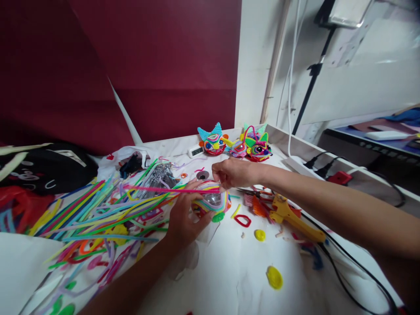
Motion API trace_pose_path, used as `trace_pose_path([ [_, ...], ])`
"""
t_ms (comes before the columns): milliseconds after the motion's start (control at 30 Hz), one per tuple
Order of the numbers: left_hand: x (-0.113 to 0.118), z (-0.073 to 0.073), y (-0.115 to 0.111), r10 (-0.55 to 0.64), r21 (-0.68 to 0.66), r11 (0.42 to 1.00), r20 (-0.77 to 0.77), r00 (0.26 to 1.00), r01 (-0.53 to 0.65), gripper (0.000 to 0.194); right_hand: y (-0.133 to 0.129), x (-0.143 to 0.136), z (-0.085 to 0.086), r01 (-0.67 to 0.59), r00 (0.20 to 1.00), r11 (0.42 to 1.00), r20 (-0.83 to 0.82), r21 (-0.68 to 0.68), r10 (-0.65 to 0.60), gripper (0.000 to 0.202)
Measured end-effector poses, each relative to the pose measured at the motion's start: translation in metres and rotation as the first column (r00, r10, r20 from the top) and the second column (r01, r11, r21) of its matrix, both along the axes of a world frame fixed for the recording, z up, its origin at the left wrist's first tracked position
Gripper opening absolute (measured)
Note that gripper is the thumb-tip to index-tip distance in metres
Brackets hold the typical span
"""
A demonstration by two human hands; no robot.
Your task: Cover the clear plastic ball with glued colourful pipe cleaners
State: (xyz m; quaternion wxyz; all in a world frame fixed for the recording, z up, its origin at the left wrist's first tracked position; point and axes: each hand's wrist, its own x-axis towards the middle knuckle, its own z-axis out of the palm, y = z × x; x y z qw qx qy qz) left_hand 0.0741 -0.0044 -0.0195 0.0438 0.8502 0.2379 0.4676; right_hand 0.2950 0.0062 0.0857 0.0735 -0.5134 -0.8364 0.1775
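My left hand is closed around a clear ball wrapped in coloured pipe cleaners, with bands of pink, yellow and blue and a green disc low on its front. Above it, my right hand pinches the end of a bright pink pipe cleaner. That pipe cleaner runs straight out to the left, across the ball's top and over my left fingers. Whether its end touches the ball is hidden by my right fingers. A dark round disc lies just behind the ball.
Loose pipe cleaners spread over the table's left side. A yellow glue gun with a black cable lies under my right forearm, near scissors. Finished animal-like balls and a small white digital display stand behind. Yellow discs lie in front.
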Motion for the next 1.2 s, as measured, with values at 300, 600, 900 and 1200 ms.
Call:
trace_pose_path([
  [300, 0.001, 0.002, 0.002, -0.078, 0.088, 0.993, -0.059, 0.995, 0.083, 0.034, -0.002, -0.002, 0.003, 0.014, 1.0, 1.0, 0.018, -0.002, -0.014, 0.024],
  [600, 0.001, 0.005, 0.002, -0.146, 0.295, 0.937, -0.153, 0.977, 0.186, 0.023, -0.003, -0.002, 0.003, 0.012, 1.0, 1.0, 0.022, 0.013, -0.012, 0.023],
  [900, 0.007, 0.004, -0.002, -0.095, 0.355, 0.929, -0.032, 0.995, 0.1, 0.028, -0.003, -0.004, 0.005, 0.034, 0.999, 0.999, 0.038, 0.02, -0.034, 0.022],
  [1200, 0.009, 0.006, -0.01, -0.109, 0.312, 0.942, -0.066, 0.992, 0.124, 0.026, -0.006, -0.005, 0.006, 0.032, 0.998, 0.999, 0.054, 0.0, -0.032, 0.022],
])
